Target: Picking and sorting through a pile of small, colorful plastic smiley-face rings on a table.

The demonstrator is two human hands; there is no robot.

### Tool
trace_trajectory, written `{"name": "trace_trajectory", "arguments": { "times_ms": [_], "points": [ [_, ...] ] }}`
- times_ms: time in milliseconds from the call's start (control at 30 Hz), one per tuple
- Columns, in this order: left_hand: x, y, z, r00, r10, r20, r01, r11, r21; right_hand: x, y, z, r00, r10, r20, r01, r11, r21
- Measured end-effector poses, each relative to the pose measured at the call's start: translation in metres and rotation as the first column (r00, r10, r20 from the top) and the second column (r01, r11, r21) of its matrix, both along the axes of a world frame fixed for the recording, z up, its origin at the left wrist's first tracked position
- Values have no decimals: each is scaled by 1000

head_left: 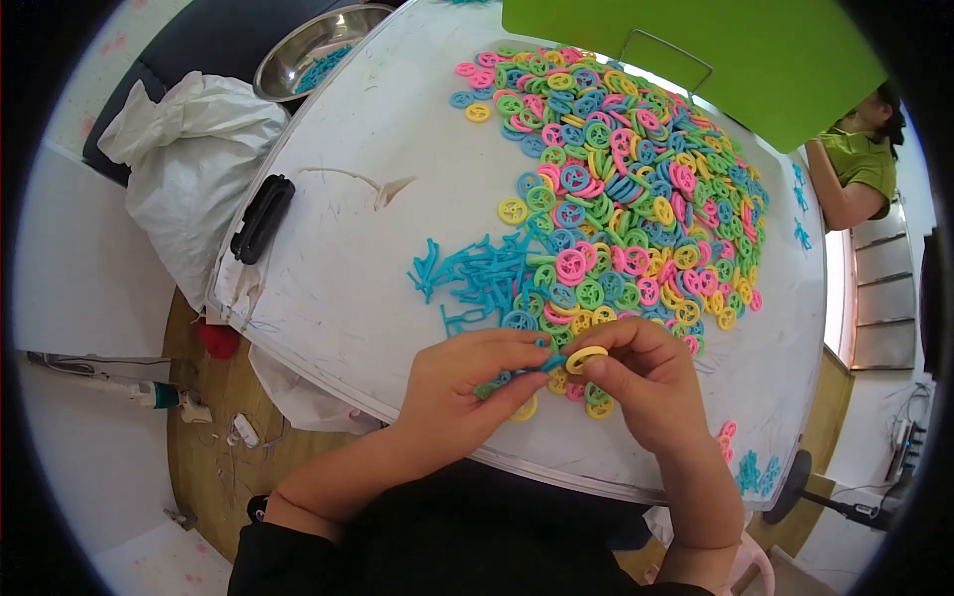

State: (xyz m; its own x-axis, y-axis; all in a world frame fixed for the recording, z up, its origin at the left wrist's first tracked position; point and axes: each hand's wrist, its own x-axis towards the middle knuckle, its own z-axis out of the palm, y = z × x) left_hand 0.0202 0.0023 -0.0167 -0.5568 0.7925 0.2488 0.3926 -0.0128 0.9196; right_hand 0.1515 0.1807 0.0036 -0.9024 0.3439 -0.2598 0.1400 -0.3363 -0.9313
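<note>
My left hand [467, 385] pinches a small blue plastic piece [542, 368] between thumb and fingers, close to the table's near edge. Facing it, my right hand [641, 382] grips a yellow plastic wheel [585, 358] by its rim. Blue piece and wheel are side by side; whether they touch I cannot tell. Just beyond my hands spreads a big heap of spoked plastic wheels [636, 179] in pink, yellow, green and blue. Against the heap's left side lies a tangle of thin blue plastic pieces [487, 278], like the one in my left hand.
The white table [368, 268] carries a black handle [262, 219] at its left edge. A steel bowl [308, 50] with blue pieces and a white sack [199, 169] stand left. A green panel [735, 60] rises behind the heap. Another person [857, 169] sits at the far right.
</note>
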Motion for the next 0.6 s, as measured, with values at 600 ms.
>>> {"name": "trace_trajectory", "arguments": {
  "times_ms": [600],
  "points": [
    [18, 9, 6, 913, 88, -399, -98, 995, -3, 2, -14, -2, 994, -110, -12, 110, 977, 181]
  ]
}}
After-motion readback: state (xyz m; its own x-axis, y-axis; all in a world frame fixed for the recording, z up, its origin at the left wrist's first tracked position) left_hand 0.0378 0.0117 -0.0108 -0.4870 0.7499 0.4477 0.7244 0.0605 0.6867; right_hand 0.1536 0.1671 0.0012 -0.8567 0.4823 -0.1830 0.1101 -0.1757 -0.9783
